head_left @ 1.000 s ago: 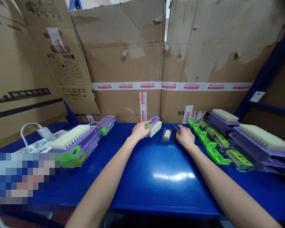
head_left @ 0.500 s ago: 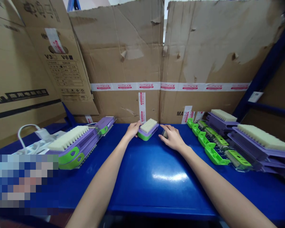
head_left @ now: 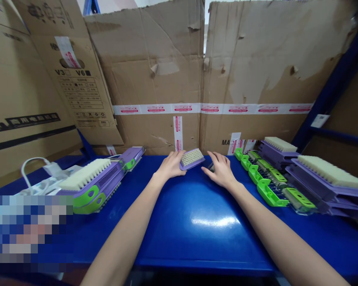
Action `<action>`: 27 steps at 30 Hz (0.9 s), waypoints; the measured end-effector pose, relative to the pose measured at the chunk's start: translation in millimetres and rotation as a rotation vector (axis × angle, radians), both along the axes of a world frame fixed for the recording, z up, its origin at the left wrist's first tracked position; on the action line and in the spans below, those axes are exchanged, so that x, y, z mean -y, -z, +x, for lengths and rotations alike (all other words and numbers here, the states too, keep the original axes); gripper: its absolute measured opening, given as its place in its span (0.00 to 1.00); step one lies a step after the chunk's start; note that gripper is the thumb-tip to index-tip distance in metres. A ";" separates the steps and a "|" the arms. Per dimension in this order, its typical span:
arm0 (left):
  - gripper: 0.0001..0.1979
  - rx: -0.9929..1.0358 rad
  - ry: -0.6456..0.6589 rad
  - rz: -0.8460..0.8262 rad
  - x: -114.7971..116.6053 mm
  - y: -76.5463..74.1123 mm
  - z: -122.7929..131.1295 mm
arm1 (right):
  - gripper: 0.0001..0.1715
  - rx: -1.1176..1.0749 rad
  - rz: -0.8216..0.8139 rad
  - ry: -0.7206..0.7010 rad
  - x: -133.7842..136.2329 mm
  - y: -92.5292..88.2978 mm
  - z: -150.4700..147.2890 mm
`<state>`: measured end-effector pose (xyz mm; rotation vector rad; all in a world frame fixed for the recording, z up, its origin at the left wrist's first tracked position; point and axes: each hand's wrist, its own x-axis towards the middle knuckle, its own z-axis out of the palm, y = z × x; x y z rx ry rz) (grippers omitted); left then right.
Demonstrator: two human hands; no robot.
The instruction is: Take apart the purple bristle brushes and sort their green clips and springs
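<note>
My left hand (head_left: 170,165) is closed on the near left end of a purple unit (head_left: 192,167) with a cream, knobbly pad (head_left: 192,157). This unit is tilted, its pad turned toward me, and its green end is hidden behind my fingers. To its right, my right hand (head_left: 220,168) curves its thumb and fingers around a small greyish clear piece (head_left: 211,166), mostly hidden by the hand. A gap separates the right fingertips from the purple unit. Both hands are over the back part of the blue table (head_left: 193,234).
At right stand green plastic brackets (head_left: 267,193), clear boxes with green tops (head_left: 300,200) and purple units with cream pads (head_left: 328,190). More purple-green units (head_left: 98,184) lie at left, beside a white charger (head_left: 54,170) with its cable. Cardboard (head_left: 155,79) walls the back.
My left hand has tipped the purple unit so its pad faces me, and moved it slightly right. My right hand has shifted a little right with the clear piece.
</note>
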<state>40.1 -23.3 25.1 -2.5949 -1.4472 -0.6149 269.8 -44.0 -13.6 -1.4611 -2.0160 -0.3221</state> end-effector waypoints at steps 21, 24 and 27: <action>0.22 -0.090 0.263 0.467 -2.0 -6.1 8.0 | 0.34 0.318 0.278 -0.091 -3.3 -15.3 -9.6; 0.22 -0.092 0.245 0.467 -6.5 -1.2 4.1 | 0.33 0.330 0.279 -0.077 -2.9 -14.6 -13.0; 0.24 -0.094 0.231 0.473 -8.8 3.5 2.3 | 0.33 0.332 0.283 -0.085 -2.8 -14.6 -15.2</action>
